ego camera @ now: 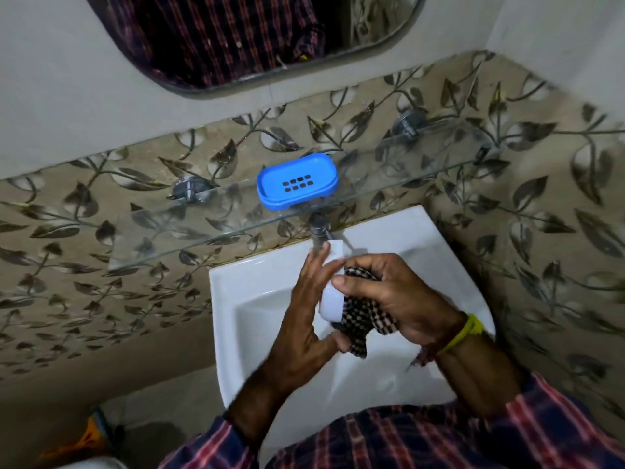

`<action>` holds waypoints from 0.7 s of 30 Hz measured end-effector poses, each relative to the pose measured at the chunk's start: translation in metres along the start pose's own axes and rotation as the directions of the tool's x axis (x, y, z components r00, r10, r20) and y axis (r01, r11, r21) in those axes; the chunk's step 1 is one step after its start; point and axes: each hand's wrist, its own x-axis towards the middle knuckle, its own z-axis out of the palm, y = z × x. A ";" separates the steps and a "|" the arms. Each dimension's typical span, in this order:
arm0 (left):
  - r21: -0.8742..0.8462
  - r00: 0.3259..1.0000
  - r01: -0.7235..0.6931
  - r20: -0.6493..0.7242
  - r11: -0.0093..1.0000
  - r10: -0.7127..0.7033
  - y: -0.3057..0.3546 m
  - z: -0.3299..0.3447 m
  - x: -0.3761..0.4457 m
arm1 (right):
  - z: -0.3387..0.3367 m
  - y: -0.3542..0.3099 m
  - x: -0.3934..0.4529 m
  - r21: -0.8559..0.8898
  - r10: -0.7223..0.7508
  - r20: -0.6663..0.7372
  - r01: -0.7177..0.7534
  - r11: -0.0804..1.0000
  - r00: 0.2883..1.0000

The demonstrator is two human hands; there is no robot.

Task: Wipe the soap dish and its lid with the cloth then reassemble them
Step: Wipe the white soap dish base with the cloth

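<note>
A blue soap dish (297, 180) with drain slots stands on the glass shelf (189, 228) above the sink. Over the basin, my left hand (304, 316) holds a white plastic piece (332, 299), apparently the lid, between thumb and fingers. My right hand (389, 292) grips a dark checked cloth (360, 319) and presses it against the white piece. Much of the white piece is hidden by both hands and the cloth.
A white sink (236, 299) sits below the shelf, with a metal tap (319, 228) at its back edge. A mirror (236, 38) hangs on the wall above. Leaf-patterned tiles line the walls. An orange object (84, 438) lies on the floor at lower left.
</note>
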 end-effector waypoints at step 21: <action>-0.279 0.933 0.209 -0.229 0.937 -0.276 0.005 -0.003 0.022 | 0.030 0.012 0.004 -0.235 -0.139 -0.003 0.135 0.963 0.990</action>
